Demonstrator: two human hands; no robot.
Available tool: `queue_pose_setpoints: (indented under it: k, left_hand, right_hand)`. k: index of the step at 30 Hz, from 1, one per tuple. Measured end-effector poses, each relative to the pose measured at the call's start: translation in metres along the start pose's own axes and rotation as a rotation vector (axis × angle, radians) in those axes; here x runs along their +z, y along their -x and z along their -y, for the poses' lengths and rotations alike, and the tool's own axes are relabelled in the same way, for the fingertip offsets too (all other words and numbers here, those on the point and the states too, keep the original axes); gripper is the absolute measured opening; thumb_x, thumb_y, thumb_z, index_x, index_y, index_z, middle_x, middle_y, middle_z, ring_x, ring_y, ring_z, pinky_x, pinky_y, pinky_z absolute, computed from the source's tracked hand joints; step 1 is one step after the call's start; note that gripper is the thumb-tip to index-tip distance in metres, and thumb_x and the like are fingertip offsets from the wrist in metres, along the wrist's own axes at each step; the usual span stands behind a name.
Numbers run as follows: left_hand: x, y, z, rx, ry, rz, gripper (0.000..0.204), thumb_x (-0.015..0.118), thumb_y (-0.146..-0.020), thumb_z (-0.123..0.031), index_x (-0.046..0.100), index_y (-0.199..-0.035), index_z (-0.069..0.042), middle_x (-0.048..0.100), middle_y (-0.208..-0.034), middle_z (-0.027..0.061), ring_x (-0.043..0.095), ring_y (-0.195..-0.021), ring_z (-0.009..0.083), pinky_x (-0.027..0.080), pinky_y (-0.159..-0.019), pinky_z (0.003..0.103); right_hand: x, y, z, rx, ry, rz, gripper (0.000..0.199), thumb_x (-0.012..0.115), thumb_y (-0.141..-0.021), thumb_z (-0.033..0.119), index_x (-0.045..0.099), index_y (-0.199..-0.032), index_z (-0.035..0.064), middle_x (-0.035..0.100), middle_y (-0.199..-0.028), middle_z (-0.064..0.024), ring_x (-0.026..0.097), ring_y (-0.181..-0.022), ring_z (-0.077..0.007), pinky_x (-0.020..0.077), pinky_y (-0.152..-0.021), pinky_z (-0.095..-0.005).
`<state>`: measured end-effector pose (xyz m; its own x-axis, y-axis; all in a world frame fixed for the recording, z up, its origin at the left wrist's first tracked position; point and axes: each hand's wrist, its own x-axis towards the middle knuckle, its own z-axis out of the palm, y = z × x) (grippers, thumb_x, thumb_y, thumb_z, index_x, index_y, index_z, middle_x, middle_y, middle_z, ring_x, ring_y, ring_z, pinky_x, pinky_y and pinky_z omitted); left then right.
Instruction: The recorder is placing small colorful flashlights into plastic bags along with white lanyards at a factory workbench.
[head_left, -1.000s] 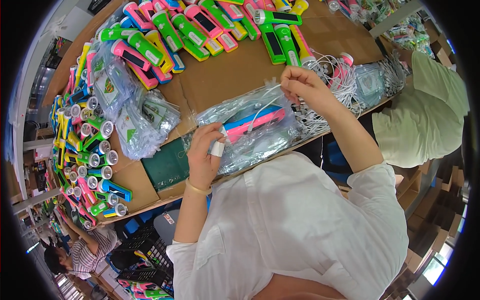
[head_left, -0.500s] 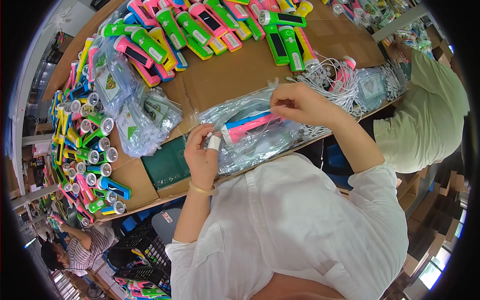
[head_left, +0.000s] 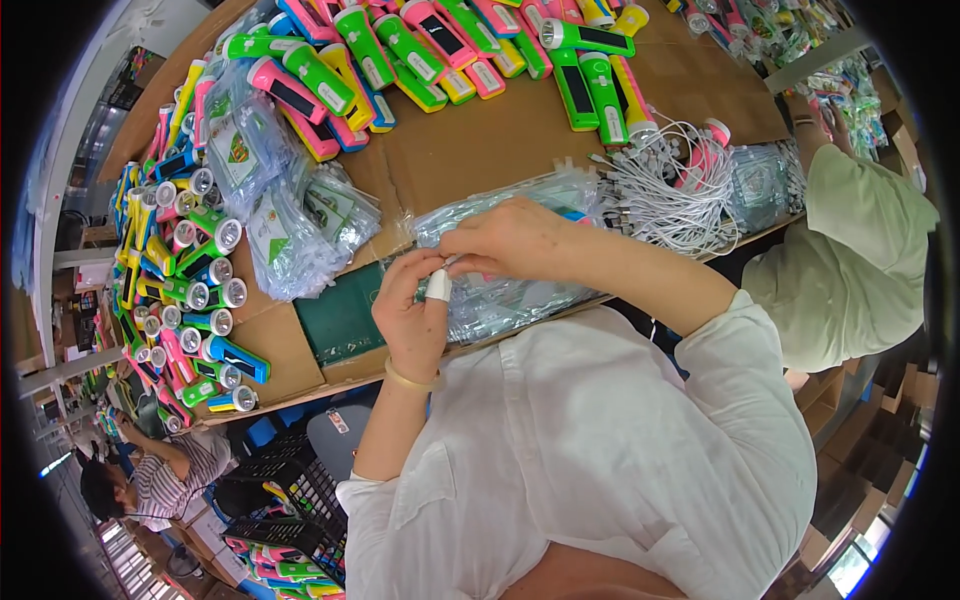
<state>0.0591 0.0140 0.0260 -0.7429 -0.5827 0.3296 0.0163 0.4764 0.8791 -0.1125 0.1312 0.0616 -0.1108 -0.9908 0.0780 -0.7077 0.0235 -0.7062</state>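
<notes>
My left hand (head_left: 412, 312), with a white wrap on one finger and a band at the wrist, pinches the edge of a clear plastic bag (head_left: 505, 300) lying on the cardboard-covered table (head_left: 470, 150). My right hand (head_left: 510, 240) meets it over the same bag and grips the bag's top. A pink and blue flashlight (head_left: 572, 214) sits inside the bag, mostly hidden under my right hand. Both hands touch at the bag's opening.
Several loose green, pink and yellow flashlights (head_left: 590, 85) lie at the back. Bagged items (head_left: 280, 215) pile at left beside rows of flashlights (head_left: 190, 290). White cables (head_left: 665, 190) lie to the right. Another person (head_left: 860, 250) sits at right, one more (head_left: 160, 480) below left.
My right hand came down and left from over the flashlight to meet my left hand at the bag's edge. The flashlight is now mostly covered.
</notes>
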Motion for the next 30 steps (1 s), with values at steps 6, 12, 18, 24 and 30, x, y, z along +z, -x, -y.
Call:
queue_pose_setpoints:
  k: [6, 12, 18, 24, 30]
  left_hand:
    - [-0.011, -0.001, -0.002, -0.069, 0.084, 0.061, 0.014, 0.069, -0.085, 0.008, 0.070, -0.099, 0.003, 0.067, -0.109, 0.0105, 0.063, -0.099, 0.0164, 0.052, -0.086, 0.026]
    - [-0.018, 0.003, 0.003, -0.255, 0.250, 0.091, 0.015, 0.074, -0.080, 0.005, 0.071, -0.095, 0.002, 0.068, -0.105, 0.0125, 0.064, -0.095, 0.0205, 0.051, -0.085, 0.029]
    - [-0.010, -0.046, -0.019, 0.076, -0.190, 0.298, 0.027, 0.080, -0.079, -0.013, 0.072, -0.100, 0.001, 0.068, -0.108, 0.0164, 0.062, -0.105, 0.0310, 0.048, -0.092, 0.039]
    - [0.030, -0.077, -0.017, -0.125, -0.198, 0.707, 0.031, 0.077, -0.083, -0.015, 0.071, -0.108, 0.001, 0.071, -0.099, 0.0176, 0.068, -0.086, 0.0318, 0.052, -0.078, 0.036]
    - [0.037, -0.086, 0.014, -0.027, -0.261, 0.758, 0.019, 0.062, -0.084, -0.003, 0.072, -0.100, 0.002, 0.069, -0.089, 0.0249, 0.069, -0.082, 0.0386, 0.052, -0.074, 0.041]
  right_hand:
    - [-0.005, 0.028, -0.018, -0.174, 0.235, -0.219, 0.019, 0.073, -0.086, 0.026, 0.063, -0.094, 0.0121, 0.060, -0.080, -0.0045, 0.065, -0.074, -0.0281, 0.0502, -0.062, -0.0412]
    - [-0.035, 0.091, -0.044, 0.019, 0.273, -0.339, 0.014, 0.076, -0.080, 0.016, 0.065, -0.086, 0.0109, 0.060, -0.087, -0.0037, 0.063, -0.078, -0.0255, 0.0509, -0.065, -0.0388]
    - [-0.028, 0.090, -0.038, -0.104, 0.446, -0.329, 0.020, 0.073, -0.075, 0.011, 0.064, -0.093, 0.0116, 0.059, -0.087, -0.0026, 0.063, -0.082, -0.0222, 0.0517, -0.066, -0.0355]
    - [-0.021, 0.085, -0.035, -0.200, 0.455, -0.334, 0.022, 0.066, -0.074, 0.011, 0.063, -0.096, 0.0112, 0.059, -0.087, -0.0021, 0.062, -0.082, -0.0218, 0.0516, -0.068, -0.0356]
    - [-0.019, 0.106, -0.021, -0.281, 0.280, -0.272, 0.021, 0.068, -0.076, 0.012, 0.062, -0.096, 0.0110, 0.060, -0.087, -0.0038, 0.062, -0.078, -0.0248, 0.0507, -0.066, -0.0376]
